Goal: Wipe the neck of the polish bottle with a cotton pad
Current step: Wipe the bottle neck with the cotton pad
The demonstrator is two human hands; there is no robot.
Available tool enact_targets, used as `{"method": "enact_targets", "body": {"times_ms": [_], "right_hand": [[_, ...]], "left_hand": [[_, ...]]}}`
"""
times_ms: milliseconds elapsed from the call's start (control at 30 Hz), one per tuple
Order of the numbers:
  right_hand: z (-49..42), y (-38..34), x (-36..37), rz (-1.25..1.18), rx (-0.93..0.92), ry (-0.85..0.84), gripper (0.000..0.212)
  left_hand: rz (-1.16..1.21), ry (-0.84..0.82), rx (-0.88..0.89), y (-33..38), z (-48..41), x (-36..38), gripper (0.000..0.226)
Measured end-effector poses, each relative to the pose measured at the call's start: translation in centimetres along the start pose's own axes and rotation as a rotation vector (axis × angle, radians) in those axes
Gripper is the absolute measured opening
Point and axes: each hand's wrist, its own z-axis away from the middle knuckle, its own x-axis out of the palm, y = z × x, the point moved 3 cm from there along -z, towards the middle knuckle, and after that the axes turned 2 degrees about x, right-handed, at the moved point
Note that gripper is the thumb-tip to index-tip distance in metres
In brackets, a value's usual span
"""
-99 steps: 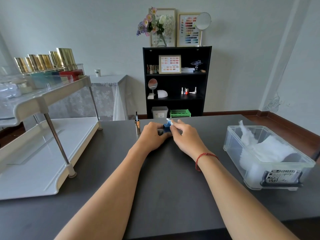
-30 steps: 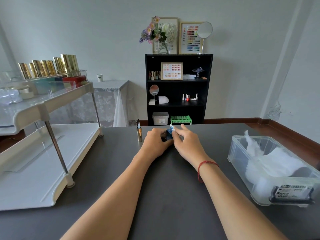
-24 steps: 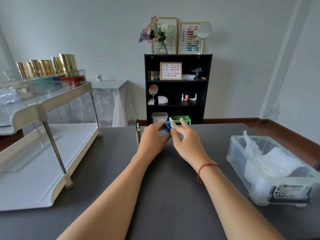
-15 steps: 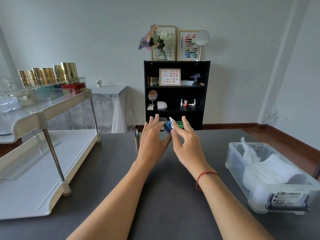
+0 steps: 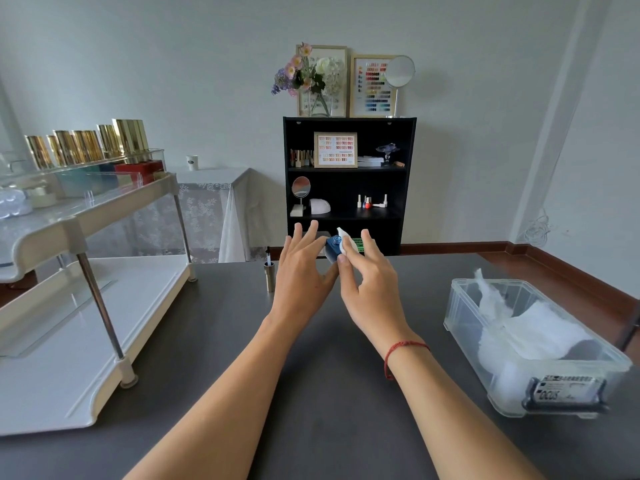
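Two bare forearms reach forward over the dark matte counter, and both hands are raised above it. The left hand has its back toward the camera, the fingers spread and pointing up; its thumb and a hidden fingertip pinch the blue polish bottle, so the grip is closed on the bottle's squarish glass body. The bottle hangs in the air between the two hands, tilted, its short round neck facing up and toward the right hand. That hand's grip pinches a small white cotton pad between thumb and forefinger, pressed against the bottle's neck, while the remaining fingers fan loosely upward. A thin red string bracelet circles the right wrist.

Just left of the left hand, a slim metallic gold cap stands upright on the counter, its brush pointing up. On the right sits a clear plastic storage box with soft white wadding piled inside and a dark latch at its near end. A glossy white two-tier rack on metal posts fills the left side.
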Motion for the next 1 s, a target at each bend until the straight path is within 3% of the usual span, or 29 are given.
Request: {"method": "enact_targets", "body": {"times_ms": [267,533,633,1000], "right_hand": [[-0.4,0.3,0.0,0.048,0.012,0.031,0.039],[-0.2,0.0,0.6,0.02,0.019,-0.015,0.04],[-0.3,0.2,0.4,0.013,0.069,-0.024,0.041],[-0.5,1.9,1.5,-0.005,0.238,-0.234,0.037]], "left_hand": [[0.081,-0.074,-0.013,0.2,0.3,0.4,0.034],[0.139,-0.09,-0.119,-0.4,0.2,0.1,0.044],[0.126,-0.122,-0.123,-0.3,0.4,0.5,0.036],[0.151,-0.231,-0.268,-1.0,1.1,1.3,0.017]]}}
